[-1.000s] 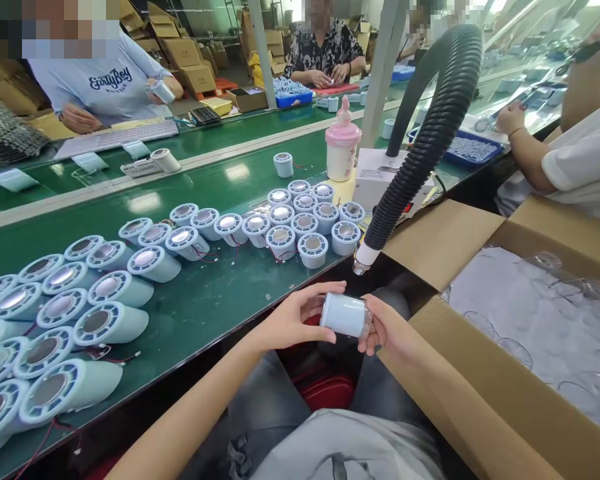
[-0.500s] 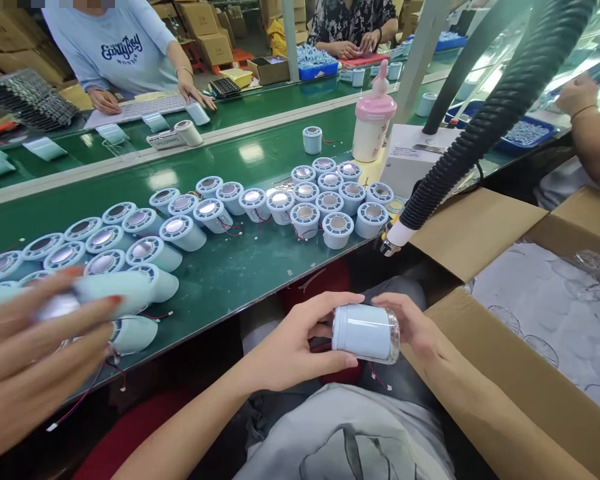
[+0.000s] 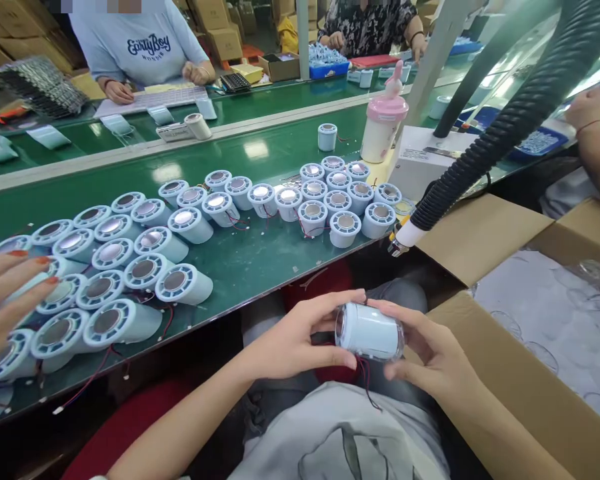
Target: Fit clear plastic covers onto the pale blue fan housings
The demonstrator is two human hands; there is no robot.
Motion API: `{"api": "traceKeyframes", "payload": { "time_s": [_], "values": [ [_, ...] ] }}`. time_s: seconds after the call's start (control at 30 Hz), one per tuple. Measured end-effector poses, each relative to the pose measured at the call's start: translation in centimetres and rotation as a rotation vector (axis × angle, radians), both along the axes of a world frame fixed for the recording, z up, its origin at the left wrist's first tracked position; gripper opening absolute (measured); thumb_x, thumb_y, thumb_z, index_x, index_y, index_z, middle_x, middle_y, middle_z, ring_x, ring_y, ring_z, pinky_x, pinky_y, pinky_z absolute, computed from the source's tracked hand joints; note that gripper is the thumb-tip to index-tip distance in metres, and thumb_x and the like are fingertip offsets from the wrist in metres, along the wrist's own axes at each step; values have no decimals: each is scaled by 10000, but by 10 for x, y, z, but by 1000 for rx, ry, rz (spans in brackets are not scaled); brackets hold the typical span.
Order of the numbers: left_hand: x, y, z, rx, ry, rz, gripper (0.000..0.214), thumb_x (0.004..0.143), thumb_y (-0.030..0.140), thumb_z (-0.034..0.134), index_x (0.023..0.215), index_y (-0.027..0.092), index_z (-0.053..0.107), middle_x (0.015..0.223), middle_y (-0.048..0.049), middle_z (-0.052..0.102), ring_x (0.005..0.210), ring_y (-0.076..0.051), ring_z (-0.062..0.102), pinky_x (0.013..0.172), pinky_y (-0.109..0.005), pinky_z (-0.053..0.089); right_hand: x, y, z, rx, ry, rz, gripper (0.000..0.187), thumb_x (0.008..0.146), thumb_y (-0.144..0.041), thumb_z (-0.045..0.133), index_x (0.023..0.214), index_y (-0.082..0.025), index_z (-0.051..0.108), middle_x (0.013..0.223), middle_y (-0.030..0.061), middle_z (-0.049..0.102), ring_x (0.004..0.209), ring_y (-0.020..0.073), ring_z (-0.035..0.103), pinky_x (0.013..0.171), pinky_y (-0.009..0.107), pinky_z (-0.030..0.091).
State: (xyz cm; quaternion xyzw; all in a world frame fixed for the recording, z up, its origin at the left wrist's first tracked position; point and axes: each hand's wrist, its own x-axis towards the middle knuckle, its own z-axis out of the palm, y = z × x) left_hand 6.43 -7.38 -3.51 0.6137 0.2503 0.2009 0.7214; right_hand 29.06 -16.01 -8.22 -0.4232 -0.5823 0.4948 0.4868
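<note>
Above my lap, a light-blue cylindrical housing [image 3: 373,330] with a clear plastic cover around it lies on its side between my hands. My left hand [image 3: 310,333] grips its left end, thumb below and fingers on top. At the other end, my right hand [image 3: 425,340] is closed around the clear cover. Thin dark and red wires [image 3: 366,380] dangle beneath the housing. Many similar light-blue housings [image 3: 345,228] with round metal discs in their ends stand on the green workbench [image 3: 250,267] in front of me.
A co-worker's hand [image 3: 10,293] reaches over housings at the left. A black ribbed hose [image 3: 485,147] with a metal-tipped nozzle [image 3: 397,248] hangs at the right. Beside me is an open cardboard box [image 3: 505,373] holding clear covers. A pink-lidded cup [image 3: 384,127] stands behind the housings.
My right hand has closed around the covered housing, with its thumb now underneath. The co-worker's hand at the left has drawn back from the front housings.
</note>
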Motion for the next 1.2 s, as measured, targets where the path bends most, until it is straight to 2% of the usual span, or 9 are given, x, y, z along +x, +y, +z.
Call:
{"api": "traceKeyframes", "payload": {
  "time_s": [0.1, 0.23, 0.37, 0.53, 0.73, 0.87, 1.03, 1.13, 1.2],
  "values": [
    [16, 22, -22, -79, -31, 14, 725, 720, 186, 800, 1379, 239, 502, 1424, -111, 525, 1250, -271, 556, 1068, -418, 441, -3, 13, -35, 89, 177, -172, 582, 710, -148, 838, 1220, -306, 608, 1358, 79, 596, 1283, 272, 534, 995, 416, 528],
    [49, 66, -44, -83, -23, 3, 778, 693, 217, 815, 1394, 165, 482, 1430, -156, 518, 1272, -293, 535, 1092, -444, 403, -1, 47, -80, 154, 308, -358, 553, 682, -267, 866, 1162, -267, 591, 1387, 133, 561, 1240, 289, 570, 970, 473, 529],
    [72, 102, -45, -16, -10, -71, 732, 704, 246, 811, 1363, 134, 513, 1374, -170, 569, 1224, -294, 572, 1089, -478, 393, 8, 81, -93, 187, 338, -408, 587, 631, -397, 886, 1113, -257, 581, 1387, 155, 553, 1234, 300, 570, 964, 495, 524],
    [64, 107, -39, 24, 9, -106, 727, 677, 237, 833, 1338, 171, 538, 1379, -152, 569, 1225, -279, 578, 1086, -452, 411, 17, 89, -79, 111, 376, -281, 619, 579, -350, 918, 1113, -248, 621, 1352, 136, 582, 1241, 294, 559, 971, 470, 519],
    [31, 69, -14, 50, 134, -175, 712, 701, 189, 817, 1353, 253, 538, 1412, -113, 537, 1229, -274, 574, 1045, -421, 465, 9, 59, -44, -93, 462, -7, 550, 736, -393, 821, 1234, -283, 616, 1143, 85, 702, 948, 219, 694, 772, 340, 588],
    [16, 46, -2, -124, 136, -173, 740, 755, 226, 781, 1419, 268, 458, 1335, -103, 590, 1152, -251, 612, 987, -402, 497, 5, 37, -27, -224, 469, 81, 518, 742, -348, 824, 1229, -343, 647, 1189, 34, 689, 999, 202, 676, 836, 309, 568],
    [7, 27, -10, -256, 114, -88, 788, 697, 259, 825, 1404, 264, 477, 1272, -75, 612, 1077, -218, 618, 909, -317, 495, -1, 28, -21, -333, 334, 71, 487, 705, -251, 844, 1166, -327, 707, 1131, 21, 700, 828, 167, 686, 701, 252, 569],
    [7, 18, -16, -318, 140, -52, 799, 687, 320, 823, 1401, 228, 477, 1153, -76, 665, 965, -201, 635, 834, -293, 505, -14, 26, -15, -408, 303, 95, 522, 708, -343, 830, 1205, -271, 687, 935, 25, 732, 740, 162, 674, 674, 263, 561],
    [4, 19, -17, -353, 205, -15, 720, 736, 429, 756, 1374, 206, 505, 1017, -74, 701, 781, -179, 640, 700, -284, 524, -17, 26, -11, -415, 241, 130, 602, 761, -455, 760, 1308, -254, 607, 951, 38, 729, 706, 162, 673, 653, 282, 569]
  ]
}}
